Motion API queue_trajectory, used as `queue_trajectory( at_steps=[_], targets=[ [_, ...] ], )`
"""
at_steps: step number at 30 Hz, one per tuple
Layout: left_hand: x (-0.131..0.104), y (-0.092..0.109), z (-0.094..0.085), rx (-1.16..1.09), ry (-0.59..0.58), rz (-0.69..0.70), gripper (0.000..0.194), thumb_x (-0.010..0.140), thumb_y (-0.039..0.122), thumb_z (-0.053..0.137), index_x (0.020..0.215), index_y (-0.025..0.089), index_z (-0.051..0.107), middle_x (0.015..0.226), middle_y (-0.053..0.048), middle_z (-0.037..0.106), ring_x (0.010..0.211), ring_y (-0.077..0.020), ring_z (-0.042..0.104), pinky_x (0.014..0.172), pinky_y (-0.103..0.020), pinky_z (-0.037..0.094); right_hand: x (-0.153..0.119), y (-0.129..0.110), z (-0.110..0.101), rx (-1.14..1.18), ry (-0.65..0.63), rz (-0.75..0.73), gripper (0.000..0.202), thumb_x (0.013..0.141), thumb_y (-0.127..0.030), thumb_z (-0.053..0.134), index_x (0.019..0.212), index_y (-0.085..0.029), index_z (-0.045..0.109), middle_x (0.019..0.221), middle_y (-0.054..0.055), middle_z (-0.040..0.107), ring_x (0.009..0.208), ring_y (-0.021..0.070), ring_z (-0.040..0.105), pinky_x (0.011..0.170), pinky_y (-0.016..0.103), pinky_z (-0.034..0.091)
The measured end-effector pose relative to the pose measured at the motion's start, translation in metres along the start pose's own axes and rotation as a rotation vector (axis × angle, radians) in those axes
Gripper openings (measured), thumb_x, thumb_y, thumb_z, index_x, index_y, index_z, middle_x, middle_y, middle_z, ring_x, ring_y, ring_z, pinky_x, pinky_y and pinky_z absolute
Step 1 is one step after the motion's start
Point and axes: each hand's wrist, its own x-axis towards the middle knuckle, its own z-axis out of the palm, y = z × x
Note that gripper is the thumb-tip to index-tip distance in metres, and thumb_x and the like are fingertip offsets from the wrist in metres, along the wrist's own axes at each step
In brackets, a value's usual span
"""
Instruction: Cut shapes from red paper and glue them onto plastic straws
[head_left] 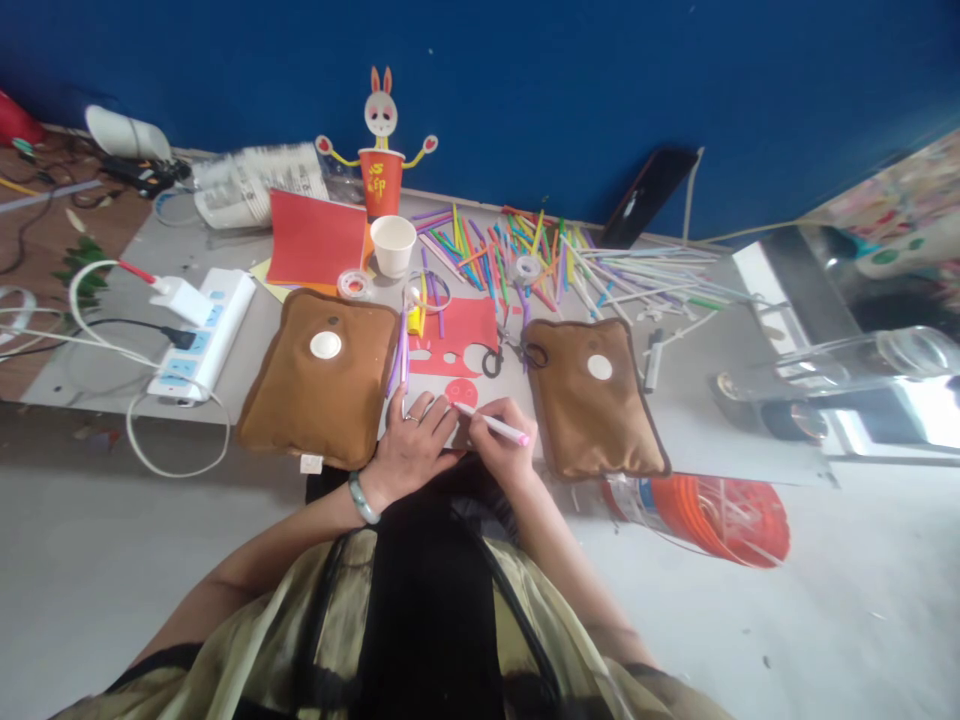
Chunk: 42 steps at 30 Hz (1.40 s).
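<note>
My right hand (pixel 504 440) is closed round a white and pink marker (pixel 501 428), its tip at the lower left edge of a small red paper circle (pixel 462 391) with faint marks on it. Left of the circle, my left hand (pixel 414 445) lies flat on the table edge with its fingers apart, holding nothing I can see. Above the circle is a red sheet (pixel 469 325) with cut-out holes. Black-handled scissors (pixel 512 352) rest at that sheet's right side.
Brown cushioned pouches (pixel 319 395) (pixel 600 410) flank the hands. Behind are a rabbit figure on a red cup (pixel 381 180), a white cup (pixel 393 247), and many coloured sticks (pixel 480 250). A power strip (pixel 206 335) stands left; an orange bucket (pixel 720 515) is below right.
</note>
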Motion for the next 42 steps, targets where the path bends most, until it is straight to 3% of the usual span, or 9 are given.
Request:
queue_trajectory(
  at_steps=[9, 16, 37, 42],
  targets=[
    [-0.0003, -0.0007, 0.0025, -0.006, -0.005, 0.005, 0.048, 0.092, 0.046, 0.054, 0.130, 0.017, 0.057, 0.134, -0.015, 0.059, 0.126, -0.0329, 0.049, 0.116, -0.065, 0.022, 0.0001, 0.0010, 0.0003, -0.028, 0.001, -0.012, 0.011, 0.079, -0.025, 0.057, 0.069, -0.022, 0.055, 0.059, -0.003, 0.064, 0.049, 0.0119, 0.059, 0.049, 0.021, 0.046],
    [-0.0006, -0.0011, 0.0038, 0.022, 0.016, 0.013, 0.049, 0.093, 0.045, 0.053, 0.131, 0.015, 0.056, 0.132, -0.015, 0.060, 0.124, -0.0339, 0.050, 0.116, -0.066, 0.021, -0.0014, 0.0040, -0.0013, -0.060, 0.199, -0.056, 0.011, 0.076, -0.021, 0.054, 0.067, -0.023, 0.049, 0.053, -0.004, 0.057, 0.045, 0.0124, 0.053, 0.046, 0.024, 0.044],
    [0.0004, -0.0008, 0.0015, 0.006, 0.000, 0.010, 0.049, 0.092, 0.044, 0.054, 0.131, 0.015, 0.056, 0.130, -0.015, 0.061, 0.124, -0.0329, 0.051, 0.117, -0.065, 0.022, -0.0010, 0.0005, -0.0006, -0.086, 0.154, -0.037, 0.014, 0.076, -0.019, 0.055, 0.066, -0.023, 0.046, 0.050, -0.005, 0.053, 0.042, 0.0111, 0.048, 0.045, 0.023, 0.040],
    [-0.0001, -0.0013, 0.0037, 0.010, 0.017, 0.017, 0.049, 0.093, 0.045, 0.053, 0.132, 0.015, 0.056, 0.131, -0.015, 0.060, 0.123, -0.0334, 0.050, 0.115, -0.066, 0.022, -0.0017, 0.0019, -0.0001, -0.064, 0.206, -0.053, 0.013, 0.075, -0.018, 0.054, 0.066, -0.023, 0.047, 0.051, -0.005, 0.053, 0.042, 0.0112, 0.047, 0.044, 0.023, 0.040]
  ],
)
